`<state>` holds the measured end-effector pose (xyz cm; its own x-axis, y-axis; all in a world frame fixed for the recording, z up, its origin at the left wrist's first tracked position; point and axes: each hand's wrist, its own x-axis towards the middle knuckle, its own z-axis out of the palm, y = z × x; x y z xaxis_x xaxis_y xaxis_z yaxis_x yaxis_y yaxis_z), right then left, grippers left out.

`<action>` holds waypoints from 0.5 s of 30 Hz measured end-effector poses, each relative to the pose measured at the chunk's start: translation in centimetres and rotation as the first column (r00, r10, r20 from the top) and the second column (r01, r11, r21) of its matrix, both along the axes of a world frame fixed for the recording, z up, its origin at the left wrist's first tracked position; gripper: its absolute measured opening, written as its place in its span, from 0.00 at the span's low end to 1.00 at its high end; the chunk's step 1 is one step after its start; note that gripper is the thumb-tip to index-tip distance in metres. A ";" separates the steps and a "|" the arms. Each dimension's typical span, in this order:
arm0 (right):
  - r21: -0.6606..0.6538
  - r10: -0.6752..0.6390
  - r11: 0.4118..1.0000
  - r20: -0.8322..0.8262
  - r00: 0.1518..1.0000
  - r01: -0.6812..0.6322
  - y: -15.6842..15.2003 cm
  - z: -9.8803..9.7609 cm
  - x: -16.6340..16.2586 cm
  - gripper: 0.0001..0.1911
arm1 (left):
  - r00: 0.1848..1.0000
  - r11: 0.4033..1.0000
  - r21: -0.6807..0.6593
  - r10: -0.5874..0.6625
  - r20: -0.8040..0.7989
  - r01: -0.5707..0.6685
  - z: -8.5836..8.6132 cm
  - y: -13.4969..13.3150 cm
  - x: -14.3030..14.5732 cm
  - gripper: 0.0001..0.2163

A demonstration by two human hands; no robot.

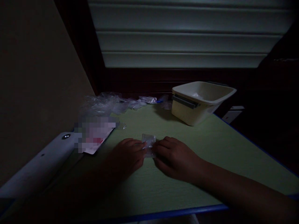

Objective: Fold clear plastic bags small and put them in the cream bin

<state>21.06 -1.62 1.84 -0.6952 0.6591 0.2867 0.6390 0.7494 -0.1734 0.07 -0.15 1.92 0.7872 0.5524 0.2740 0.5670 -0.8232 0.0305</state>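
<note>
A small clear plastic bag [149,140] lies low over the green tabletop, between my two hands. My left hand [130,154] has its fingertips closed on the bag's left edge. From the other side, my right hand [172,156] pinches the right edge with curled fingers. The bag looks flat, and the dim light hides whether anything is inside it. Both hands rest close to the table [149,189], only a bag's width apart.
A cream plastic bin [187,113] with grey handles stands at the back right. Crumpled clear plastic [100,104] and several small bags [130,104] line the back edge. At left are a partly blurred card [95,140] and a white panel [44,165].
</note>
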 end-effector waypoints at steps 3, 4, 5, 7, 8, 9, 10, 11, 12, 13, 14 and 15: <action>-0.004 -0.006 1.000 -0.016 1.000 0.006 0.0 0.0 0.0 0.09 | 1.000 1.000 -0.011 0.019 0.017 -0.019 -0.2 0.2 0.0 0.11; -0.005 -0.008 1.000 -0.023 1.000 0.008 0.0 0.0 0.0 0.10 | 0.999 1.000 -0.015 0.023 0.026 -0.023 -0.3 0.2 -0.1 0.11; -0.007 -0.010 1.000 -0.031 0.999 0.010 0.0 0.0 0.0 0.10 | 0.999 1.000 -0.020 0.023 0.036 -0.022 -0.4 0.2 -0.1 0.12; -0.014 -0.012 1.000 -0.047 0.999 0.012 0.1 0.0 0.0 0.10 | 0.998 0.999 -0.033 0.017 0.056 -0.015 -0.5 0.3 -0.1 0.13; -0.017 -0.011 1.000 -0.054 0.998 0.010 0.1 0.0 0.0 0.10 | 0.997 0.999 -0.038 0.012 0.071 -0.010 -0.5 0.2 -0.1 0.13; -0.022 -0.008 1.000 -0.061 0.998 0.006 0.1 -0.1 0.0 0.10 | 0.996 0.999 -0.043 0.006 0.086 -0.002 -0.4 0.1 -0.1 0.12; -0.026 -0.003 1.000 -0.066 0.998 0.001 0.1 -0.1 0.0 0.10 | 0.995 0.999 -0.049 0.000 0.101 0.005 -0.3 0.0 -0.1 0.12; -0.032 0.003 0.999 -0.071 0.997 -0.005 0.1 -0.1 0.1 0.10 | 0.994 0.998 -0.054 -0.003 0.112 0.009 -0.2 -0.1 -0.1 0.11; -0.038 0.007 0.999 -0.077 0.997 -0.010 0.1 -0.2 0.1 0.09 | 0.992 0.998 -0.060 -0.006 0.127 0.013 -0.2 -0.2 -0.1 0.11; -0.046 0.008 0.999 -0.085 0.996 -0.012 0.1 -0.2 0.1 0.09 | 0.988 0.998 -0.062 -0.011 0.156 0.021 -0.2 -0.3 -0.1 0.11; -0.056 0.005 0.998 -0.098 0.995 -0.011 0.1 -0.2 0.2 0.08 | 0.980 0.998 -0.056 -0.021 0.200 0.033 -0.2 -0.5 -0.1 0.10; -0.068 -0.004 0.998 -0.115 0.993 -0.004 0.2 -0.2 0.2 0.08 | 0.969 0.998 -0.052 -0.029 0.246 0.044 -0.3 -0.5 -0.1 0.10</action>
<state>21.24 -1.45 1.67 -0.6605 0.6795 0.3194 0.6118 0.7337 -0.2957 -0.03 -0.69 1.63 0.7201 0.5448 0.4298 0.5059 -0.8361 0.2122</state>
